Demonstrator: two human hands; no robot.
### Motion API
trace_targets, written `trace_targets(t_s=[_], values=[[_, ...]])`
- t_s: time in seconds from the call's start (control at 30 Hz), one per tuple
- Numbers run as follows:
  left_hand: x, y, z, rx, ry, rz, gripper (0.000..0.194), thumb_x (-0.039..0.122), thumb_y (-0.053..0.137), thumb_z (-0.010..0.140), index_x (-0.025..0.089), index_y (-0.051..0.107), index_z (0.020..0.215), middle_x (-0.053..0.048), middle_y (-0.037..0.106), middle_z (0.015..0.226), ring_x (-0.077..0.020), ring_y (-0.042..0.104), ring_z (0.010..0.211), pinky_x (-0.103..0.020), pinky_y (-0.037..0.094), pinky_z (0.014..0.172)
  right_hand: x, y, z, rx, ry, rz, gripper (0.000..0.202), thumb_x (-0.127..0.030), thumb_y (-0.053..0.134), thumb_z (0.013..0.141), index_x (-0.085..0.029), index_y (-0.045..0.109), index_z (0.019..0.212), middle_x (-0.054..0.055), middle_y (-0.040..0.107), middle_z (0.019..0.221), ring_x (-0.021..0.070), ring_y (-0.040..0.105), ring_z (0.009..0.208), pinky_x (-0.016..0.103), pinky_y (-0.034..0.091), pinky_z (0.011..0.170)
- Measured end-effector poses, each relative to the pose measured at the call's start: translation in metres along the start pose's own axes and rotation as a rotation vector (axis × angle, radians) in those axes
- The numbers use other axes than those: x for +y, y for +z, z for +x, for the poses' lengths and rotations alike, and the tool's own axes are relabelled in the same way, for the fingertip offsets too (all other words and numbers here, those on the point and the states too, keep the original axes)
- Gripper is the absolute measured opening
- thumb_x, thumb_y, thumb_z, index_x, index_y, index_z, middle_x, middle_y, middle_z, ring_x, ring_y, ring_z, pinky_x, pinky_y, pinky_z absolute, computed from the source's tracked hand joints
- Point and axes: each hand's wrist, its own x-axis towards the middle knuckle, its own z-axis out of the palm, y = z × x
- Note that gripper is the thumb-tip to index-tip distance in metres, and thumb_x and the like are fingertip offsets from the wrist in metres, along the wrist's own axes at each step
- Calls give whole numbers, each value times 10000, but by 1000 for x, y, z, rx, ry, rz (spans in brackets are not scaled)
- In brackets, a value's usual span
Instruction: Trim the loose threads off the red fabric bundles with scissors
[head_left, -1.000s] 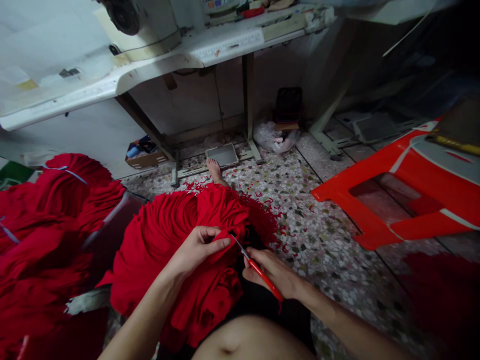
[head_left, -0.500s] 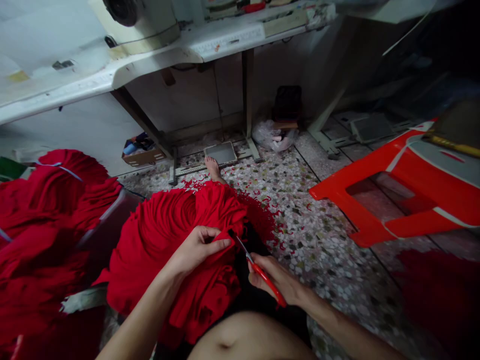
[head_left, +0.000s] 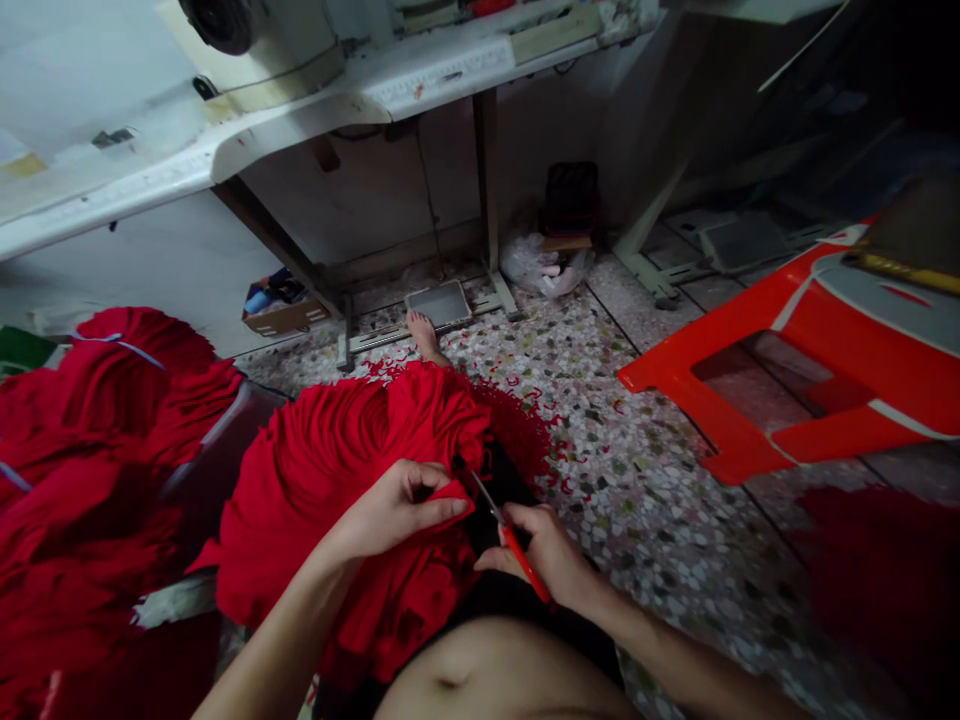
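Note:
A heap of red fabric [head_left: 345,470] lies across my lap. My left hand [head_left: 390,510] pinches a folded edge of this fabric between thumb and fingers. My right hand [head_left: 547,555] grips small red-handled scissors [head_left: 510,535], whose blades point up and left at the pinched edge, just beside my left fingertips. My bare foot [head_left: 424,335] rests on the floor beyond the heap.
More red fabric [head_left: 97,450] is piled at the left. A sewing machine table [head_left: 300,110] stands ahead with a foot pedal [head_left: 439,303] and a cardboard box [head_left: 281,310] beneath. A red plastic stool [head_left: 810,360] lies tipped at the right. Red scraps [head_left: 570,440] litter the speckled floor.
My left hand has shifted slightly right and down with the pinched edge. My right hand has brought the scissors a little closer to it.

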Motion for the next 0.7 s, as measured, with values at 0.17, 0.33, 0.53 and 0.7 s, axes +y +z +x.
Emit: trace_targets(t_s=[0.17,0.33,0.53,0.7], values=[[6,-23,-29,-306,-25,126,283,423,739,917,161,805,831,-48,684,752,-160,594,704,-250,460,686,12,-5,2,103,59,66,497,-579,857,755,-206,541,667,-48,542,562,134,465,538,240,369,499],[-12,-45,-63,-449,-329,88,371,523,706,920,167,807,944,-60,714,713,-171,668,606,-232,486,580,12,-23,40,255,-24,-12,475,-638,823,769,-208,623,733,3,661,615,174,575,558,268,458,555],[-13,-47,-48,111,-94,257,339,461,627,987,149,731,906,-33,682,748,-146,624,666,-218,460,626,-8,-28,97,341,-175,-194,329,-517,831,794,-230,701,890,79,801,887,260,728,771,320,523,731],[-13,-34,4,353,108,652,244,261,559,1002,166,728,1150,-102,702,1046,-219,678,927,-292,490,839,1,-21,110,339,-117,-177,234,-370,844,741,-231,655,744,37,757,711,239,723,723,269,484,670]])
